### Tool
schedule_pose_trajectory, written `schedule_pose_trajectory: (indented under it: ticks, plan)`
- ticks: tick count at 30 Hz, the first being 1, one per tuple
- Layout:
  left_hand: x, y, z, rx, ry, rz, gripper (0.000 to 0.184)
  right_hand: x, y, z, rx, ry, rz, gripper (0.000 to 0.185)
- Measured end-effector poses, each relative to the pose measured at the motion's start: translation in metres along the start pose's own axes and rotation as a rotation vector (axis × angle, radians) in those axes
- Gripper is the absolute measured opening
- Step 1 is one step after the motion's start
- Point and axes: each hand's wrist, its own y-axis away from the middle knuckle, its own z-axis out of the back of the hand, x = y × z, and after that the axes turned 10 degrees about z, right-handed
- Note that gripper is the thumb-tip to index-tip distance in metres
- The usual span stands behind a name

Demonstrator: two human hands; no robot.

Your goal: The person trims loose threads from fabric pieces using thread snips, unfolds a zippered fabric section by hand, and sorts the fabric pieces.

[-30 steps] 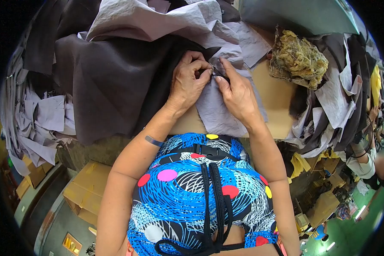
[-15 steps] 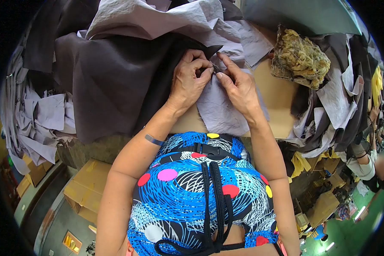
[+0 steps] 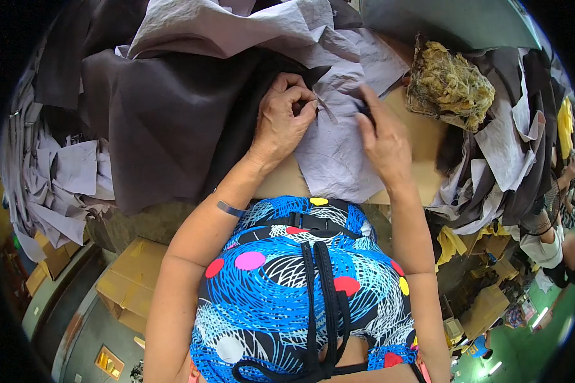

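In the head view, the left hand (image 3: 281,121) is just above centre toward twelve o'clock, wrist bent, knuckles up, with the thumb and forefinger pressed together on the end of a thin strip (image 3: 328,110) that points toward four o'clock. The right hand (image 3: 390,143) hovers at two o'clock, its forefinger reaching toward eleven and parted from the thumb. A small dark thing shows between the two, but the hand is blurred and I cannot tell whether they grip it.

Half a second ago the right fingers met the left ones over the strip; now they have drawn away toward three o'clock, leaving the strip in plain sight. The left hand has hardly shifted.

The dark cloth (image 3: 166,134) spreads at ten o'clock, running up against the left hand, and a pale cloth (image 3: 338,143) lies between the hands on the tan desk (image 3: 425,182). Farther out at two o'clock, a clear wrapper seems to hold a yellow clump (image 3: 450,86). A cardboard box (image 3: 134,281) stands at eight o'clock, its contents hidden.
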Motion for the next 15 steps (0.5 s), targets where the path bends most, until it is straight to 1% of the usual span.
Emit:
schedule_pose_trajectory:
  ticks: [1,4,5,8,11,14,15]
  plan:
    - [-0.002,0.0,0.0,0.003,-0.007,0.007,0.01,-0.006,0.004,0.006,0.023,0.12,-0.037,0.038]
    - [-0.003,0.0,0.0,0.013,0.006,0.043,0.009,-0.032,0.015,0.009,-0.051,0.492,0.049,0.041]
    - [-0.004,0.0,-0.001,0.018,0.015,0.057,0.009,-0.036,0.017,0.01,-0.047,0.567,0.104,0.037]
    - [-0.004,0.0,-0.003,0.008,0.033,0.055,0.009,-0.014,0.009,0.002,-0.063,0.45,0.086,0.03]
    - [-0.001,-0.002,-0.002,-0.013,-0.026,-0.022,0.01,0.012,-0.016,-0.014,-0.203,0.013,0.271,0.022]
    - [0.0,-0.003,-0.002,-0.038,-0.054,-0.079,0.011,0.017,-0.033,-0.034,-0.199,-0.07,0.311,0.016]
    - [-0.001,-0.003,-0.002,-0.034,-0.049,-0.07,0.011,0.016,-0.035,-0.037,-0.178,-0.058,0.294,0.013]
